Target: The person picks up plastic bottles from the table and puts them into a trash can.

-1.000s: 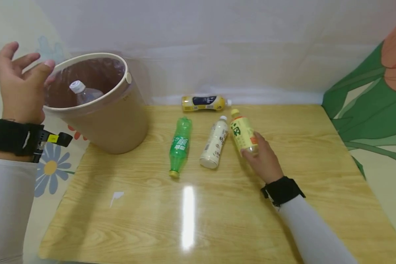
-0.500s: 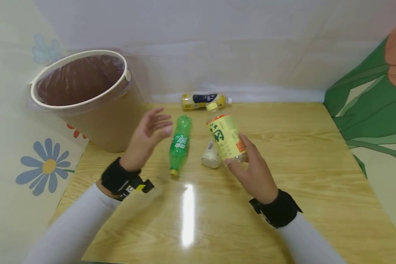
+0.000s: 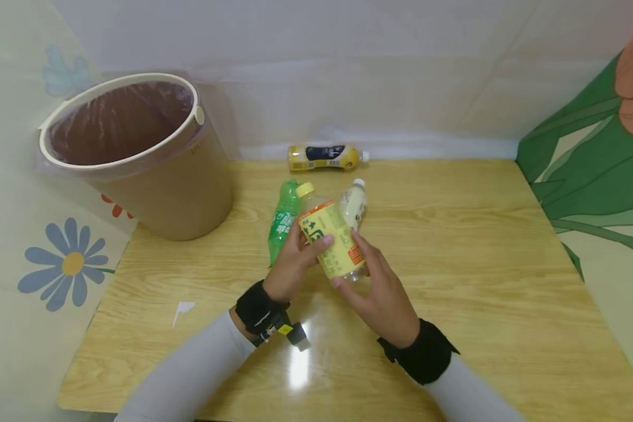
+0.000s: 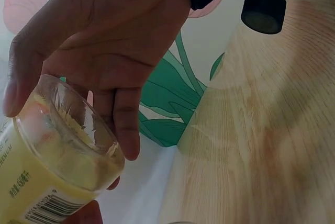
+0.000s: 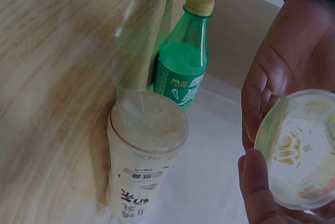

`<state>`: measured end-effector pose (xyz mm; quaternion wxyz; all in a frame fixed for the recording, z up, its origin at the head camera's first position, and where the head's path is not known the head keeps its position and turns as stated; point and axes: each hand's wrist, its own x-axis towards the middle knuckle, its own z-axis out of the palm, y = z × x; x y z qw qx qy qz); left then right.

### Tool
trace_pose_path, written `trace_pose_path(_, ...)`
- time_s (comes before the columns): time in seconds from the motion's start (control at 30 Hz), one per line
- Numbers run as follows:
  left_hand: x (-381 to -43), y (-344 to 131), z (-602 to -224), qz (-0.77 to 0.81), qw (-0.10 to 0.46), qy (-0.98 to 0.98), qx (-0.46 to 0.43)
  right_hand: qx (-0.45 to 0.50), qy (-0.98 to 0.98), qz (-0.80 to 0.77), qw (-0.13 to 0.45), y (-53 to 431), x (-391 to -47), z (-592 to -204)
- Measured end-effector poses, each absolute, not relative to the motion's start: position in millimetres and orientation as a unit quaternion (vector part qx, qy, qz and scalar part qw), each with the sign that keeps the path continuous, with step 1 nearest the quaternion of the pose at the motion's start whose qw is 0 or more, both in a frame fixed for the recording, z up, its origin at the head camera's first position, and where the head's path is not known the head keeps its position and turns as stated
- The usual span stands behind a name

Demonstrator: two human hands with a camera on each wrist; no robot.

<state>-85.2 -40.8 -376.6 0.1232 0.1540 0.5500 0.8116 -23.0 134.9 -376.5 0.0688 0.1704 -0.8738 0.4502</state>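
Fingers (image 3: 367, 251) of the right hand (image 3: 385, 299): spread to the bottle's width, thumb under the base end, forefinger along the upper side; gripping. Left hand (image 3: 289, 266): thumb laid across the label, forefinger beside it, remaining fingers mostly hidden behind; gripping.

Item held: one yellow-labelled bottle (image 3: 341, 253), between both sets of fingers, lifted off the table (image 3: 506, 264). Long axis slanting; yellow-capped end points far and to the left, base near and to the right, by the right fingers. Exact tilt cannot be told.

Just beyond the left fingers: one green bottle (image 3: 283, 221), lying down, long axis running away from the person, base at the far end, partly covered by the left hand.

Just beyond the right fingers: one cream-labelled bottle (image 3: 352, 205), lying down, white-capped end farthest, lower part hidden behind the held bottle.

Well left of the left fingers and beyond: one beige bin (image 3: 174, 196), bag-lined.

Farthest beyond the fingers: one dark-labelled yellow bottle (image 3: 324, 157), lying crosswise, cap to the right.
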Motion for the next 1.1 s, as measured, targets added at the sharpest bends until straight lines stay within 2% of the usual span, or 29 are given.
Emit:
trace_pose_path(0.33,-91,-49,-375,0.806,0.107,0.558,0.165,0.191,-0.872,0.446,0.064,134,-28,-377)
trace_pose_path(0.53,-104,-68,-354,0.812,0.062,0.555,0.169,0.21,-0.868,0.444,0.068,143,-42,-370)
trace_pose_path(0.77,-119,-115,-293,0.82,-0.044,0.54,0.182,0.171,-0.892,0.413,0.072,156,-79,-373)
trace_pose_path(0.97,-128,-162,-229,0.846,-0.128,0.483,0.184,0.124,-0.914,0.385,0.042,159,-113,-387)
trace_pose_path(1.1,-136,-196,-193,0.851,-0.176,0.47,0.154,0.09,-0.927,0.362,0.026,157,-129,-395)
